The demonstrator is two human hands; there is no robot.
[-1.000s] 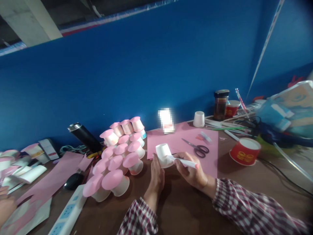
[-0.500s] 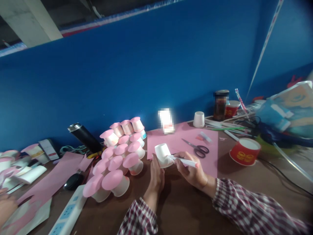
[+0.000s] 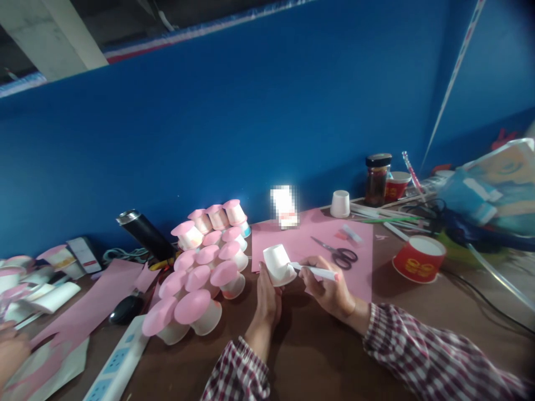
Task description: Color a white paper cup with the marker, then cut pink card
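My left hand (image 3: 267,298) is wrapped round a white paper cup (image 3: 277,262), which is turned upside down and tilted. In my right hand (image 3: 330,289) is a white marker pen (image 3: 314,271) with a pinkish-red end. Its tip meets the cup's right side near the rim, though any mark there is too small to make out. Behind my hands, black-handled scissors (image 3: 338,255) lie on a sheet of pink paper (image 3: 301,234). Left of my left hand stand several upturned paper cups topped with pink paper discs (image 3: 193,306).
A white power strip (image 3: 119,356) and a black mouse (image 3: 126,309) lie at left, near a black flask (image 3: 144,231). Another person's hand (image 3: 12,348) shows at the left edge. To the right are a red paper bowl (image 3: 419,260), a white cup (image 3: 340,204) and a dark jar (image 3: 377,181).
The pen tip has shifted slightly to the right along the cup, and the cup has turned a little in my left hand. Everything else looks the same.
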